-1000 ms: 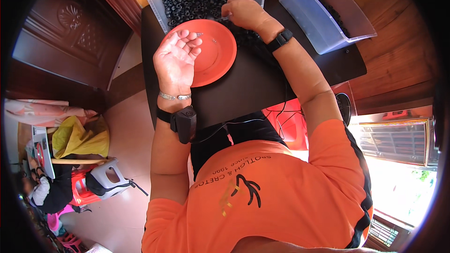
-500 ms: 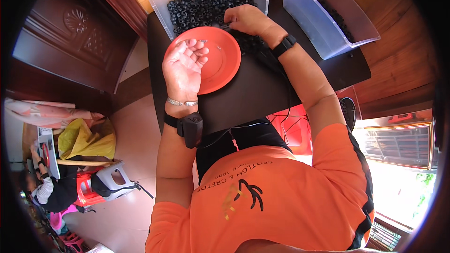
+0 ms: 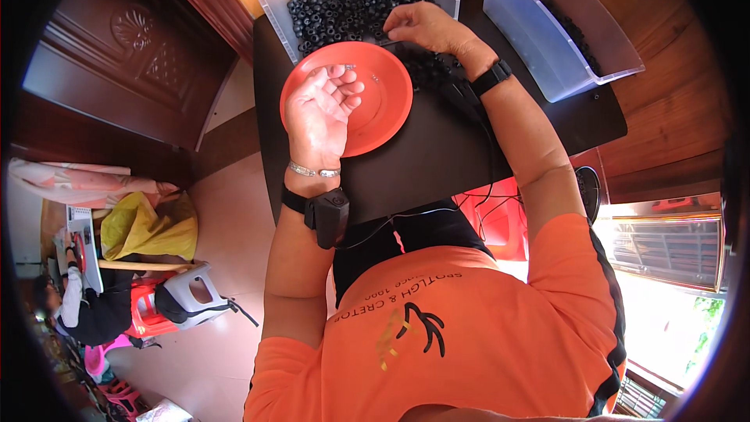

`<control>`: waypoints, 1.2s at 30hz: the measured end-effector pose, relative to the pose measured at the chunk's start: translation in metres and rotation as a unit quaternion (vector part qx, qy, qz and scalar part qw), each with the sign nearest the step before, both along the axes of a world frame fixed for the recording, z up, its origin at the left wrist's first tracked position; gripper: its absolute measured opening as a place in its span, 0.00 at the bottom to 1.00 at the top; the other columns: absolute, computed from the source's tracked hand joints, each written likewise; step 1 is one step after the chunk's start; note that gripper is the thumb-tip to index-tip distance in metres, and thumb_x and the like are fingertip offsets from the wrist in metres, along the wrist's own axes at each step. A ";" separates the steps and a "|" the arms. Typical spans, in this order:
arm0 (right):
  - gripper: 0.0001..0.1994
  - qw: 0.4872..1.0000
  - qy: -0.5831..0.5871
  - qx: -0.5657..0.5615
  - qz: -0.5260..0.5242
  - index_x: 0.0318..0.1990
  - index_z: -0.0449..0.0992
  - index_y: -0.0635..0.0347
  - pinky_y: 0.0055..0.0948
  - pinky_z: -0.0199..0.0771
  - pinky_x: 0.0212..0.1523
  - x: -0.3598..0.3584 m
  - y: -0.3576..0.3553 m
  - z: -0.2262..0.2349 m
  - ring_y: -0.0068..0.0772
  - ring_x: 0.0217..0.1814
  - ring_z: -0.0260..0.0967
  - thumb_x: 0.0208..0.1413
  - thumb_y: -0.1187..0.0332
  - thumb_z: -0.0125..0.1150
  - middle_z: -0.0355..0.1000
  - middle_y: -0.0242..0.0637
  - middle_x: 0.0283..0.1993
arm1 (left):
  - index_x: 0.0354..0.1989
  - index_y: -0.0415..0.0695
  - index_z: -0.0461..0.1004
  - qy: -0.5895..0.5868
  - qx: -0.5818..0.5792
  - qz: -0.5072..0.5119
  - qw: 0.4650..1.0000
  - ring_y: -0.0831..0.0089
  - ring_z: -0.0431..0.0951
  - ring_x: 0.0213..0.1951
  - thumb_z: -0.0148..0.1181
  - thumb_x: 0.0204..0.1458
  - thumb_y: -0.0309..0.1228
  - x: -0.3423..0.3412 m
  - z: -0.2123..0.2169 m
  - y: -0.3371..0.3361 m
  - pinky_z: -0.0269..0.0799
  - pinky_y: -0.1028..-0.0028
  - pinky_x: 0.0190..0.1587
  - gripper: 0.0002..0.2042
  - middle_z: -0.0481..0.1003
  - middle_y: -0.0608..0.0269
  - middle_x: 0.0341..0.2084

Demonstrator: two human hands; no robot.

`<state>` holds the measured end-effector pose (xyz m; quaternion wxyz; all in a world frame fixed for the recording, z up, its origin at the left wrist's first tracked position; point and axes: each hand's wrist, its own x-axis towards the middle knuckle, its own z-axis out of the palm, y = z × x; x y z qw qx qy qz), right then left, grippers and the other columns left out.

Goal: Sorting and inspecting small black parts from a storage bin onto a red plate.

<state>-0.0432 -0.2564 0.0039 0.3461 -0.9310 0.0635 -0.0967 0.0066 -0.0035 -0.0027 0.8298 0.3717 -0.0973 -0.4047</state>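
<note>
Head view: black ring-like pieces (image 3: 336,12), too many to count, were heaped in one clear bin (image 3: 273,0) at twelve o'clock from one red plate (image 3: 387,113), apparently set close for easy reach. At eight o'clock over the plate, the left hand (image 3: 322,109) was held palm up, fingers loosely curled; at two, whether anything was pinched by the right hand (image 3: 431,28) could not be told. One second bin (image 3: 531,43) was placed toward half past two.

Dk printed txt (image 3: 400,296) on orange T-shirt (image 3: 484,352) front.
</note>
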 end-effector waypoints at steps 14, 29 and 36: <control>0.07 0.935 -0.086 0.257 0.228 0.41 0.75 0.63 0.25 0.68 0.49 -0.011 0.072 0.029 0.22 0.45 0.68 0.55 0.73 0.58 0.72 0.31 0.41 | 0.40 0.40 0.70 -0.045 -0.007 -0.011 0.999 0.70 0.75 0.34 0.46 0.57 0.36 -0.006 0.003 -0.005 0.68 0.74 0.37 0.12 0.74 0.60 0.32; 0.12 0.934 -0.070 0.279 0.212 0.45 0.75 0.61 0.24 0.72 0.43 -0.010 0.082 0.023 0.22 0.43 0.69 0.51 0.78 0.61 0.71 0.31 0.40 | 0.39 0.40 0.69 -0.015 -0.033 -0.041 0.998 0.64 0.74 0.37 0.46 0.57 0.34 0.001 0.001 0.000 0.68 0.70 0.40 0.11 0.73 0.58 0.34; 0.11 0.955 -0.129 0.202 0.173 0.42 0.76 0.60 0.22 0.71 0.44 -0.007 0.091 0.016 0.20 0.42 0.69 0.50 0.76 0.63 0.71 0.28 0.39 | 0.39 0.40 0.68 0.007 -0.028 -0.032 0.999 0.63 0.74 0.36 0.46 0.57 0.33 0.002 0.000 0.000 0.69 0.69 0.40 0.10 0.73 0.57 0.33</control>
